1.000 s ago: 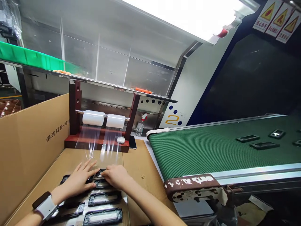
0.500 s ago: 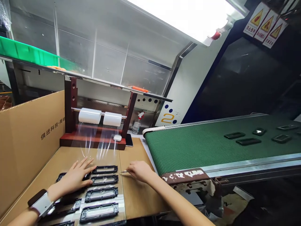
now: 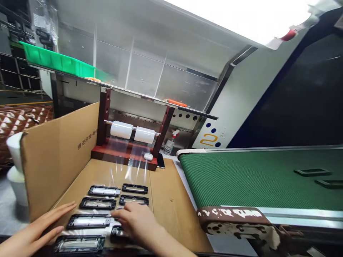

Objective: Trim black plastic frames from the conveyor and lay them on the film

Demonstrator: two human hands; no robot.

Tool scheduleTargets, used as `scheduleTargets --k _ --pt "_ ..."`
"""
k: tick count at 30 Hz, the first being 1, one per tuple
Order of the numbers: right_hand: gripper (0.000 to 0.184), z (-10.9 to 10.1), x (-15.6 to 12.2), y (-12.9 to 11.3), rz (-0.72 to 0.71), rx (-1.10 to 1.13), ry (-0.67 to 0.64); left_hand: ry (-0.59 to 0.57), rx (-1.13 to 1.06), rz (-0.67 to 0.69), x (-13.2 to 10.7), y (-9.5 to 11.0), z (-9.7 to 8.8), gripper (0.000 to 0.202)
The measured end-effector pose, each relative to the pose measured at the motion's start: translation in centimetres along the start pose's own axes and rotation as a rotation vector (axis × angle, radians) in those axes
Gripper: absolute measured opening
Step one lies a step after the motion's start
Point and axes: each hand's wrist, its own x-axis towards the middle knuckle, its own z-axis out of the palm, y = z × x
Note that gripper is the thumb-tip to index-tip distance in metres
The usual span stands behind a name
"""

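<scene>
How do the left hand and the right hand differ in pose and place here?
The left hand has its fingers stretched out; the right hand has its fingers bent. The left hand is beside the left column of black frames, while the right hand is over the right column, hiding parts of it. Both hands are bare; whether the right hand holds anything cannot be seen.

Left hand (image 3: 37, 230): fingers (image 3: 60, 214) extended forward and rightward; thumb (image 3: 50, 235) spread apart on their near side. Right hand (image 3: 138, 221): back upward, fingers bent and directed left; wrist (image 3: 157, 235) and bare forearm (image 3: 171, 248) behind the fingers, to their right. Right grip obscured.
</scene>
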Motion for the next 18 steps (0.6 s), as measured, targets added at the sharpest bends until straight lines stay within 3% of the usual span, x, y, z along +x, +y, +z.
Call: scheduleTargets --k 4,8,14,18 --pt "0.025 3.2 3.9 -4.2 -0.154 -0.019 0.050 -0.141 -0.113 -0.026 -0.8 0.9 -0.9 0.049" --pt "0.025 4.8 6.0 -5.8 -0.221 -0.066 0.053 -0.222 -0.068 -0.007 -0.1 2.5 -2.2 0.050" --pt "0.020 4.6 7.3 -6.4 -0.252 -0.092 0.034 -0.227 -0.023 0.005 0.2 3.1 -2.4 0.049" --pt "0.022 3.2 6.0 -5.0 -0.273 -0.118 -0.037 -0.243 -0.033 -0.026 0.2 3.1 -2.3 0.049"
